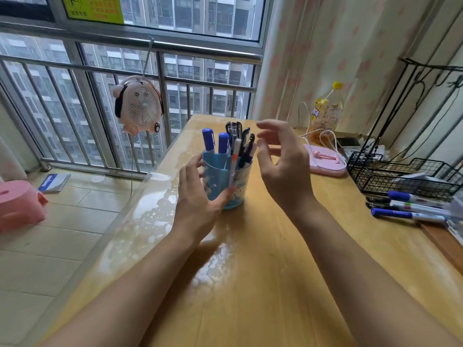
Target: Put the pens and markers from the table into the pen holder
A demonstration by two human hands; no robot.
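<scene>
Head view: pen holder [241, 182] in left hand [198, 196], right hand [283, 169] just beside.

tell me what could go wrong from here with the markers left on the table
The pen holder is crowded with pens; forcing more in may tip it, though the left hand steadies it.
The open right hand hangs close to the pen tops and could knock them.
The markers lie by the right edge of the table and may roll off when grabbed.

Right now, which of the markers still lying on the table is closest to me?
The blue-capped marker at the front of the group; the black-capped marker and the other blue-capped marker lie behind it, nearer the wire basket.
</scene>
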